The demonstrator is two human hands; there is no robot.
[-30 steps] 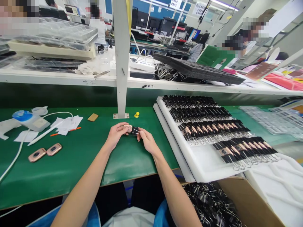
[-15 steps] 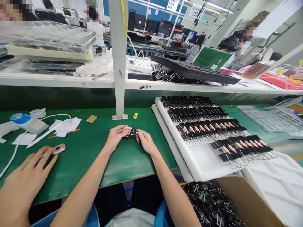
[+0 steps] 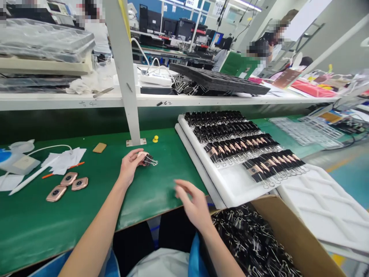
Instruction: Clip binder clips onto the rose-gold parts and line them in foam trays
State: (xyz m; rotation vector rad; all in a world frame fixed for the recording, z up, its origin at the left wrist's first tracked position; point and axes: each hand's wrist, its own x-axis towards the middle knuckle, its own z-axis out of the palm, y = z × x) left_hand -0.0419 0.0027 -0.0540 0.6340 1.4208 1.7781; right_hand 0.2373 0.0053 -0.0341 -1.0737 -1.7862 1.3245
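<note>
Brown cardboard forms the open box point(image 3: 291, 231) at the near right edge, filled with loose black binder clips point(image 3: 250, 242). Just beyond it, above the green mat point(image 3: 164, 192), is the right hand point(image 3: 193, 204), its fingers loosely curled and slightly blurred, with nothing visible in its grasp. Farther in, near the post's foot, the left hand point(image 3: 131, 163) pinches a rose-coloured case point(image 3: 143, 154) between thumb and fingers; a black clip point(image 3: 149, 160) appears to grip the right end of this case, its wire handles pointing right. Whether the clip sits square cannot be told at this size. Sound practice here would probably be to hold the case by its edges, check that the clip bears evenly on both faces, and keep fingertips clear of its lips. To the left lie three loose cases point(image 3: 56, 193), close together. To the right, the white foam tray point(image 3: 233, 184) bears rows of clipped pieces point(image 3: 273, 165); setting pieces down with handles aligned should avoid snagging. Beyond are a yellow knob point(image 3: 155, 139), the white post point(image 3: 122, 73) and a shelf point(image 3: 173, 101).
</note>
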